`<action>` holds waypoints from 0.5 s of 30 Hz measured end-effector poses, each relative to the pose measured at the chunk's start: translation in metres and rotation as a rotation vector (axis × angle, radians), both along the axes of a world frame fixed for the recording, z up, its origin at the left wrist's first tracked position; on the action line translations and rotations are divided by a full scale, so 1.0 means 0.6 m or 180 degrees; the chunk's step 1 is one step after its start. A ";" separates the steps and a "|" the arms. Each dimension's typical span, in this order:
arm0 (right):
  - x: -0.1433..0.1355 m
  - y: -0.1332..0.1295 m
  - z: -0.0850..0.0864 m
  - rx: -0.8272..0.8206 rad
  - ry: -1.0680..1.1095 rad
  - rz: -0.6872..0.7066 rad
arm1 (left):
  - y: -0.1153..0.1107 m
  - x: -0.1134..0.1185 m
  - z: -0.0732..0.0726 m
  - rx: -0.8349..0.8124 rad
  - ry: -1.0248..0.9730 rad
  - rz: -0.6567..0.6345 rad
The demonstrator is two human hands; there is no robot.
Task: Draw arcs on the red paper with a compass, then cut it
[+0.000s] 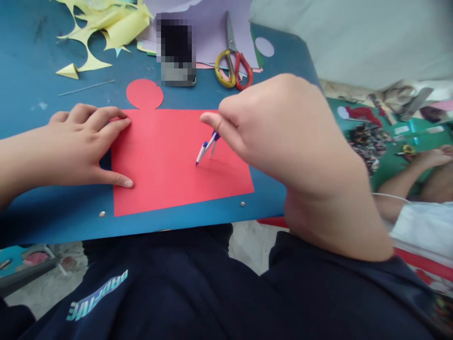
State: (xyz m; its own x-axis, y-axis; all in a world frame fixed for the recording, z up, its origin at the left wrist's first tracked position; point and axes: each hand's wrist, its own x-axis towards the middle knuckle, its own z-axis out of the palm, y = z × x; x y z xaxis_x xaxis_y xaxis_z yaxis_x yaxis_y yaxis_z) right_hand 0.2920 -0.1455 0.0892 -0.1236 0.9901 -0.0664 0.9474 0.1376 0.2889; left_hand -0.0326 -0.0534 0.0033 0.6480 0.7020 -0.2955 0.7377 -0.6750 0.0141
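A sheet of red paper [159, 160] lies flat on the blue table, close to its front edge. My left hand [88, 141] rests on the sheet's left edge, thumb and fingers spread apart. Above the sheet, my right hand [276, 127] is closed round the top of a drawing compass [201, 153]. A white and blue pen forms one leg, its tip at the red paper; a thin metal leg stands to its right. The compass head is hidden by my fingers. Just behind the sheet is a red paper circle [145, 93], touching or nearly touching its upper edge.
Scissors [230, 61] with yellow and red handles lie on purple paper [208, 38] at the back. Left of them are a pixelated phone-like object [176, 49] and yellow paper scraps [120, 30]. A thin metal rod [87, 88] lies behind my left hand. Another person's arm [417, 170] shows at right.
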 end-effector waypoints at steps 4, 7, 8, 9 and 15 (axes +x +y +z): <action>0.026 0.015 -0.012 0.0270 -0.0113 -0.0334 | -0.001 -0.007 -0.003 0.0043 -0.0030 -0.0112; 0.043 0.007 -0.026 0.0500 0.0027 -0.0511 | 0.000 -0.005 -0.004 0.0036 -0.0084 -0.0110; 0.043 0.002 -0.028 0.0496 -0.0007 -0.0568 | 0.000 -0.004 -0.004 0.0019 -0.0117 -0.0111; 0.039 -0.003 -0.029 0.0461 -0.0080 -0.0608 | 0.001 -0.003 -0.005 -0.0006 -0.0153 -0.0102; -0.001 -0.041 -0.037 0.0430 0.0228 -0.0154 | 0.003 0.000 -0.003 -0.0051 -0.0249 -0.0009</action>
State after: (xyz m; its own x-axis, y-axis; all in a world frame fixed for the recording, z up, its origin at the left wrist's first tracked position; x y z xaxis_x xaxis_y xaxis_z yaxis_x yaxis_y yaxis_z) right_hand 0.2917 -0.1700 0.0669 -0.0750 0.9944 0.0751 0.9708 0.0556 0.2332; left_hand -0.0328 -0.0519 0.0018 0.6715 0.6957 -0.2551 0.7320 -0.6763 0.0824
